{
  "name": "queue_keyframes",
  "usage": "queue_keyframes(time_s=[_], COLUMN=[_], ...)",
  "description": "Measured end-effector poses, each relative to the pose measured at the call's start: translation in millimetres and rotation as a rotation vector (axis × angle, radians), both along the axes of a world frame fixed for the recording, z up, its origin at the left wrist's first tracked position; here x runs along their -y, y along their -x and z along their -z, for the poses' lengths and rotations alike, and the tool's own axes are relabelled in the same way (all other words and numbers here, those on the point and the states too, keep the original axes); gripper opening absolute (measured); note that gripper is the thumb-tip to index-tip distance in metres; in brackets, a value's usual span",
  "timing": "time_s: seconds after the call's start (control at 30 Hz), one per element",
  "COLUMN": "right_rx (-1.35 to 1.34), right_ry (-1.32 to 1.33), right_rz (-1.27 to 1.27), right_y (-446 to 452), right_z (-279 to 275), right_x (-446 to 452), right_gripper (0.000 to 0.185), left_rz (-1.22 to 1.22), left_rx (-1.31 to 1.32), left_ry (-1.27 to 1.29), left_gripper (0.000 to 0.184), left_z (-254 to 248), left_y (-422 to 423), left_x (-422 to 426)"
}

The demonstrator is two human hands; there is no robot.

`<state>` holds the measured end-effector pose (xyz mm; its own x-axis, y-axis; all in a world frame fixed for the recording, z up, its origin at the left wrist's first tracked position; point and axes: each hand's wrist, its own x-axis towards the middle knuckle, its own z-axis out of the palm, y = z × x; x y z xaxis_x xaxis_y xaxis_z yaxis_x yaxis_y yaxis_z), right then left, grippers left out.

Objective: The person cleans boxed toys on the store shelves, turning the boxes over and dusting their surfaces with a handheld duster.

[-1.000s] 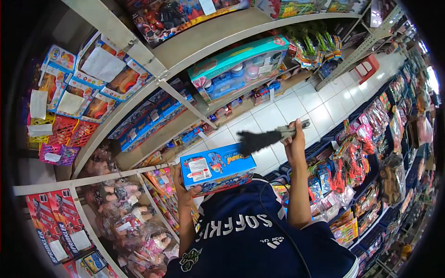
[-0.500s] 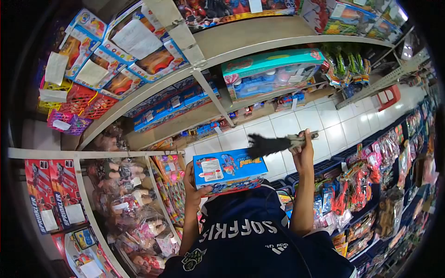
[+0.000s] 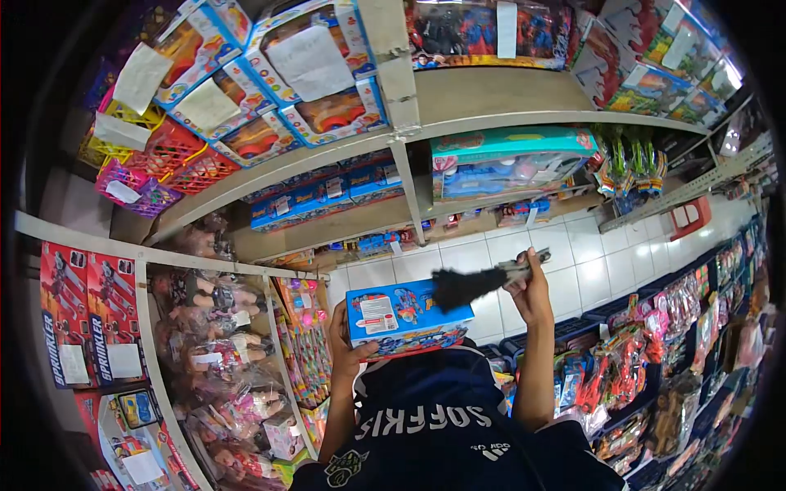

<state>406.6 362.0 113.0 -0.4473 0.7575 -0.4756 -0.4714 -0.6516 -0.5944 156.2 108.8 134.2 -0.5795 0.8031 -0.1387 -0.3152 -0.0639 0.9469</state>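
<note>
My left hand [image 3: 345, 340] grips the left end of a blue toy box [image 3: 378, 312] in front of my chest, thumb along its near side. The box is held level, its printed top facing up. In my right hand [image 3: 531, 292] is the handle of a feather duster, fingers wrapped round it. The duster's dark bristly head [image 3: 465, 286] hangs over the right part of the box top and covers some of its print. Whether the bristles touch the box I cannot tell.
Ahead, a shelf holds similar blue boxes [image 3: 332, 193] and a teal toy box [image 3: 512, 143]. Bagged dolls [image 3: 217, 360] fill the left shelf, and red sprinkler boxes [image 3: 90, 315] stand farther left. Packaged toys [image 3: 610, 360] hang at right. A red stool [image 3: 689, 219] stands on the tiled floor.
The duster head has dropped lower over the box top, with my right hand a little lower too. The view has tilted, so the shelves appear shifted right; the box stays in my left hand.
</note>
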Motion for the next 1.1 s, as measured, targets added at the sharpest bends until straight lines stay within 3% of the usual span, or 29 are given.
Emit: queue_keyframes(time_s=[0.07, 0.17, 0.3, 0.43, 0.53, 0.6, 0.63, 0.7, 0.83, 0.9, 0.97, 1.03, 1.1], right_rx=[0.017, 0.054, 0.037, 0.027, 0.087, 0.072, 0.085, 0.101, 0.08, 0.235, 0.182, 0.238, 0.308], right_ry=[-0.066, -0.061, -0.095, -0.082, -0.085, -0.115, -0.092, -0.1, -0.144, -0.147, -0.193, -0.198, -0.269], right_rz=[-0.126, 0.054, -0.095, 0.062, -0.019, -0.039, 0.029, 0.047, -0.064, 0.122, 0.061, -0.158, -0.115], right_y=[4, 26, 33, 54, 69, 81, 90, 101, 126, 141, 150, 161, 176], right_z=[-4, -15, -17, -12, -21, -21, -21, -23, -24, -21, -19, -36, -44], right_x=[3, 9, 17, 29, 45, 52, 55, 62, 80, 85, 91, 106, 119], right_gripper=[0.034, 0.034, 0.032, 0.033, 0.034, 0.035, 0.034, 0.034, 0.033, 0.033, 0.034, 0.035, 0.036], left_rz=[0.004, -0.013, -0.028, -0.023, 0.0, 0.052, 0.047, 0.019, 0.037, 0.04, 0.072, 0.085, 0.081], left_rx=[-0.002, 0.011, 0.02, -0.029, -0.004, -0.045, -0.041, -0.011, -0.015, 0.009, -0.011, -0.046, -0.123], left_ry=[-0.001, -0.017, -0.048, -0.093, -0.121, -0.058, -0.067, -0.101, -0.118, -0.133, -0.165, -0.16, -0.179], left_gripper=[0.093, 0.093, 0.091, 0.09, 0.091, 0.108, 0.108, 0.092, 0.093, 0.094, 0.096, 0.096, 0.096], left_z=[-1, 2, -4, -11, 1, 6, 6, 5, 9, 5, 5, 9, 5], left_y=[7, 16, 30, 48, 70, 84, 89, 99, 122, 131, 141, 149, 153], left_x=[2, 9, 13, 17, 27, 35, 39, 44, 57, 62, 66, 73, 77])
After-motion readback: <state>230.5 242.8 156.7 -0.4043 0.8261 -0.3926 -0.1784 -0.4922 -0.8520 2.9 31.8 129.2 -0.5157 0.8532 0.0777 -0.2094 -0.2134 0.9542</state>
